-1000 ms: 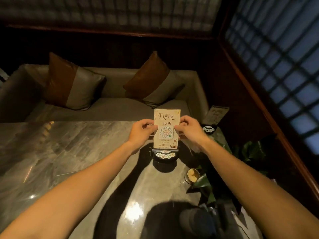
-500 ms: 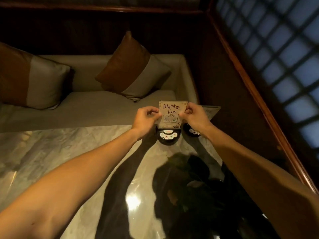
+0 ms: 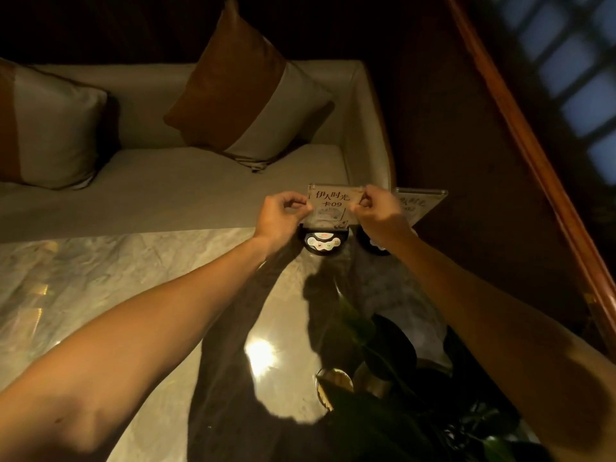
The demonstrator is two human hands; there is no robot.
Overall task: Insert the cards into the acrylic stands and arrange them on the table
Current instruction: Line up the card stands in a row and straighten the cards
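A cream card (image 3: 333, 205) printed with dark characters and "09" stands in an acrylic stand with a round black base (image 3: 322, 242) near the far edge of the marble table (image 3: 100, 288). My left hand (image 3: 281, 215) pinches the card's left edge and my right hand (image 3: 378, 215) pinches its right edge. Just to the right stands a second acrylic stand (image 3: 421, 203) with a card in it, its black base mostly hidden behind my right wrist.
A beige bench (image 3: 186, 191) with two brown-and-grey cushions (image 3: 246, 88) runs behind the table. A leafy plant (image 3: 393, 361) and a small round glass dish (image 3: 333, 385) sit at the near right. A wooden rail (image 3: 533, 155) and lattice window close the right side.
The card and stand have gone from nearer me to the table's far edge, beside the second stand. My view has tilted down, and both hands still pinch the card.
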